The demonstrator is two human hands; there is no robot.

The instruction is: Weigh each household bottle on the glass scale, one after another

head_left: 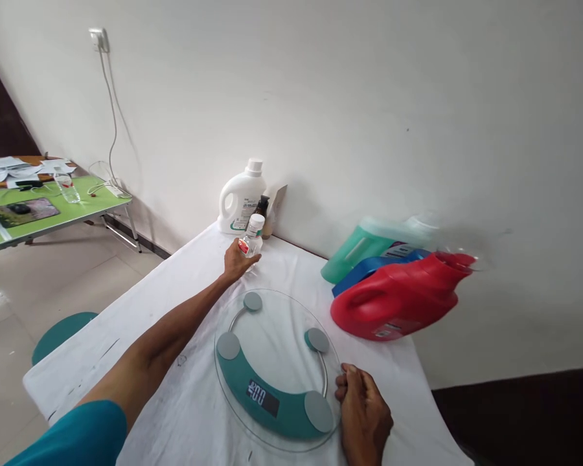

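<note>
Left hand (236,260) is stretched out across the white-covered desk (175,401), fingers (251,260) closed around a small clear bottle (252,238) with a white cap and a red patch on its label. The bottle stands upright, base on or just at the cloth, can't tell which. It sits toward the far end of the desk, just in front of a white jug (238,199) and a small dark bottle (262,207), both against the wall.

Right hand (363,414) rests on the desk at the near right edge of a round glass scale (276,369), fingers curled in loosely, holding nothing, knuckles touching or just beside the glass rim. The scale has a teal crescent, four grey pads and a lit display reading zeros. It lies flat between the two hands, nothing on it.

Right of the scale, near the wall: a red jug (398,301) lying on its side, a blue jug (379,264) behind it, a green jug (364,246) behind that, all tipped over and stacked close, touching.

Teal sleeve on the left arm. A teal stool (61,331) stands on the floor left of the desk. Farther back left, a green folding table (72,207) with papers, a bottle and cables running up to a wall socket (98,39).
</note>
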